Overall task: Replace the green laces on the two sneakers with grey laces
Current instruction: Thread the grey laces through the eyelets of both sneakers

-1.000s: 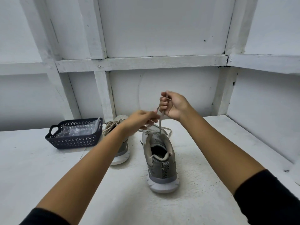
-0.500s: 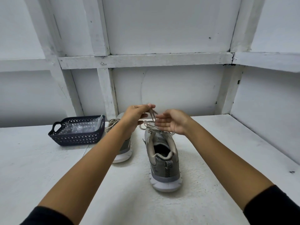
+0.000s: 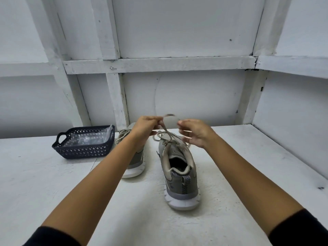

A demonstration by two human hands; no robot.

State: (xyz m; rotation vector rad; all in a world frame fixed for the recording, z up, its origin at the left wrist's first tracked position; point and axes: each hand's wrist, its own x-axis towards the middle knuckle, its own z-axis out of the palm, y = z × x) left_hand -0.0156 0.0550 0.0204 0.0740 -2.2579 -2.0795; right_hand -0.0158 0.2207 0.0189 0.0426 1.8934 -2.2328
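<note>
Fingers (image 3: 154, 119) of your left hand (image 3: 146, 127) pinch one grey lace (image 3: 166, 132). The fingers of your right hand (image 3: 197, 134) are loosely extended, tips beside the lace's blurred loop. Count: two sneakers, one basket. The lace rises from the near sneaker (image 3: 179, 176), just below both hands. Far sneaker (image 3: 135, 157) sits behind your left forearm. Basket (image 3: 83, 151) farther left.

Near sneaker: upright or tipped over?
Upright: the near sneaker stands flat on its white sole, opening facing up.
</note>
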